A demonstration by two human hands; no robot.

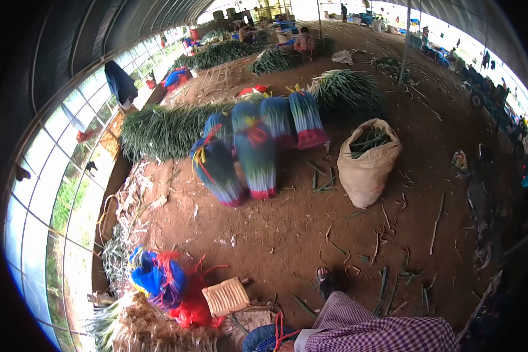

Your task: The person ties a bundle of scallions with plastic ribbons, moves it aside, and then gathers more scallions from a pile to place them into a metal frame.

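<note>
At the bottom edge, only a sliver of my right hand [286, 347] shows beyond a white cuff and a checkered sleeve [381, 335]. It is at a dark blue net bag [258, 339], beside a red cord [278, 322] that loops up from the bag. The frame cuts off its fingers, so their grip is hidden. My left hand is out of view. Left of the bag lie a tan ridged block [226, 296], red netting [195, 310] and a heap of blue net bags [152, 276]. Green onions [144, 328] with pale roots fill the lower left corner.
Several filled net bags of green onions [257, 161] stand ahead, before a long green onion pile [158, 132]. A tan sack [366, 170] with leaves stands right of them. Leaf scraps litter the dirt floor. Other people [304, 42] sit farther back near more piles.
</note>
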